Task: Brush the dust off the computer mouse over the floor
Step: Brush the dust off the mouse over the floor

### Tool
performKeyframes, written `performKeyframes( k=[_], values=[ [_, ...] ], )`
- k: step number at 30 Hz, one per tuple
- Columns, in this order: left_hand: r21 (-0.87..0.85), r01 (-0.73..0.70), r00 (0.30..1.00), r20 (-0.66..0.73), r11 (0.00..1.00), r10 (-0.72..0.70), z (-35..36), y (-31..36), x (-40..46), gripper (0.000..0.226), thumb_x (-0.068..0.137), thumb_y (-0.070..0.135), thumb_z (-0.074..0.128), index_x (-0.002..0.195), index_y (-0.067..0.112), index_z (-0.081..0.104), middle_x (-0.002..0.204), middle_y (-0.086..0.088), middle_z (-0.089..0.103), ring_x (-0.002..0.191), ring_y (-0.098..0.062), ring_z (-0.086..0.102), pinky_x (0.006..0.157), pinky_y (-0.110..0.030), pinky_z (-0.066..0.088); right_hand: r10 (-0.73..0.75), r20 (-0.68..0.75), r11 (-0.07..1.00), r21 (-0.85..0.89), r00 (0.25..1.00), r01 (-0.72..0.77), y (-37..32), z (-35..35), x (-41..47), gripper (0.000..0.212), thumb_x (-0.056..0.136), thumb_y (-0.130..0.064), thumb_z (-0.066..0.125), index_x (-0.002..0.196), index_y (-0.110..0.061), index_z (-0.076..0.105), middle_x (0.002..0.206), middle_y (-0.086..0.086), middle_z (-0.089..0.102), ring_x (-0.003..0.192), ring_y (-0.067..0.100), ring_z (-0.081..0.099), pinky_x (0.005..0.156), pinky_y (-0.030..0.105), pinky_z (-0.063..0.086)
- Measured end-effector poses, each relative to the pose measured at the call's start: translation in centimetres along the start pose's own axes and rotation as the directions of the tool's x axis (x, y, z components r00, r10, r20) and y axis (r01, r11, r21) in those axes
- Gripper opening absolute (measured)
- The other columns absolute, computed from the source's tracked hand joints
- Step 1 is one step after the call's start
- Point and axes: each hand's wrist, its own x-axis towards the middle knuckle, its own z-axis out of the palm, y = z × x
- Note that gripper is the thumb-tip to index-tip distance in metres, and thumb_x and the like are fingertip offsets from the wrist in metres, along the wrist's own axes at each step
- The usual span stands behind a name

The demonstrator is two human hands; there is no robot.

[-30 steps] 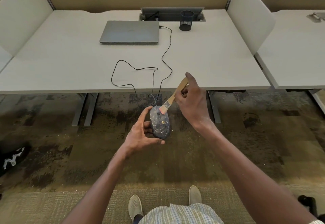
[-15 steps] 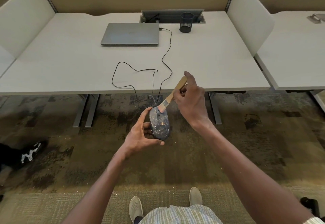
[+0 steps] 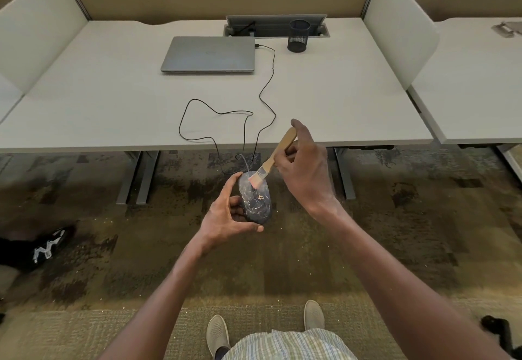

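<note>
A dark computer mouse point(image 3: 256, 201), speckled with pale dust, is held over the carpeted floor point(image 3: 395, 232) in front of the desk. My left hand point(image 3: 226, 214) grips it from the left and underneath, top side up. My right hand point(image 3: 306, 167) holds a small wooden-handled brush point(image 3: 272, 159); its bristles rest on the mouse's far end. The mouse's black cable point(image 3: 226, 122) loops over the desk edge and runs up to a closed laptop point(image 3: 209, 54).
The white desk point(image 3: 99, 99) stands ahead, with side dividers, a black mesh cup point(image 3: 298, 35) and a cable tray at the back. Desk legs point(image 3: 141, 173) flank the work area. Another person's dark shoe point(image 3: 42, 248) is at the left. My own shoes point(image 3: 217, 334) are below.
The brush has shifted slightly across the far end of the mouse. The dark shoe at the left has moved further into view. Both hands keep their hold.
</note>
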Motion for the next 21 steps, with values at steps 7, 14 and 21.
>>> performKeyframes(
  k=[7, 14, 21],
  values=[
    [-0.011, -0.009, 1.000, -0.002, 1.000, 0.009, 0.2, 0.0, 0.1, 0.133, 0.058, 0.009, 0.098, 0.157, 0.039, 0.014, 0.123, -0.005, 0.071, 0.106, -0.016, 0.074, 0.099, -0.042, 0.057, 0.001, 0.024, 0.998, -0.064, 1.000, 0.000, 0.5, 0.2, -0.7, 0.064, 0.094, -0.008, 0.068, 0.150, -0.004, 0.037, 0.079, 0.007, 0.072, 0.066, 0.015, 0.071, 0.064, 0.026, 0.061],
    [-0.020, -0.033, 0.999, -0.004, 0.999, 0.033, 0.1, -0.1, 0.2, 0.131, 0.058, 0.012, 0.098, 0.154, 0.044, 0.014, 0.125, -0.006, 0.071, 0.108, -0.015, 0.073, 0.100, -0.037, 0.056, 0.010, -0.043, 0.998, -0.054, 0.999, -0.012, 0.6, -0.7, 0.0, 0.063, 0.094, -0.009, 0.068, 0.149, -0.004, 0.038, 0.082, 0.007, 0.072, 0.068, 0.014, 0.071, 0.066, 0.019, 0.059],
    [-0.066, -0.050, 0.999, -0.014, 0.997, 0.049, 0.1, 0.0, 0.3, 0.127, 0.060, 0.006, 0.096, 0.149, 0.048, 0.017, 0.121, -0.002, 0.072, 0.108, -0.013, 0.073, 0.094, -0.028, 0.058, 0.037, -0.036, 0.998, -0.048, 0.999, -0.039, 0.7, 0.1, -0.2, 0.063, 0.095, -0.009, 0.067, 0.149, -0.003, 0.036, 0.080, 0.007, 0.072, 0.067, 0.015, 0.071, 0.064, 0.031, 0.061]
  ],
)
